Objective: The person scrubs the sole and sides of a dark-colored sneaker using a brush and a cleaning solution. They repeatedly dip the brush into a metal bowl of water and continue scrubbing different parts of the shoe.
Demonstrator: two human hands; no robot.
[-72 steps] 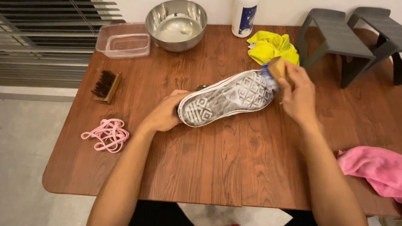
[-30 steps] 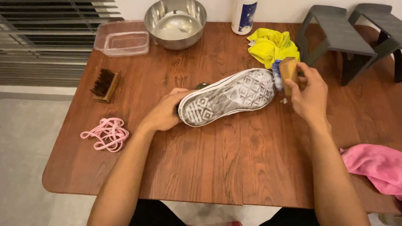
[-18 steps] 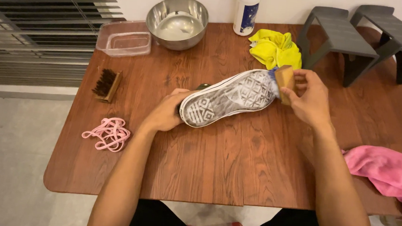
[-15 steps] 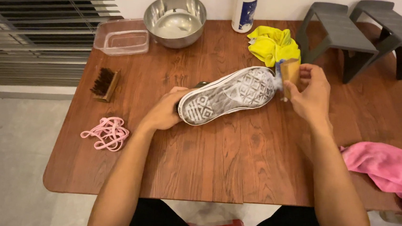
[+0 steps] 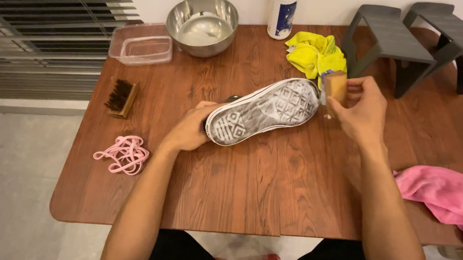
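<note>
Mid-frame on woodgrain bench (image 5: 270, 193): left hand (image 5: 190, 129) clamped on shoe (image 5: 263, 111) heel, patterned rubber sole up; right hand (image 5: 362, 110) pinches tan brush (image 5: 335, 87), bristles hidden.

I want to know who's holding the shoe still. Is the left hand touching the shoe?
Touching. The head view shows the left hand gripping the heel end of the upturned shoe, fingers wrapped around it with no gap between them.

Steel bowl (image 5: 202, 24), plastic tub (image 5: 141, 43), pink laces (image 5: 123, 154), yellow cloth (image 5: 314, 52), w/ pink towel (image 5: 449, 198).
</note>
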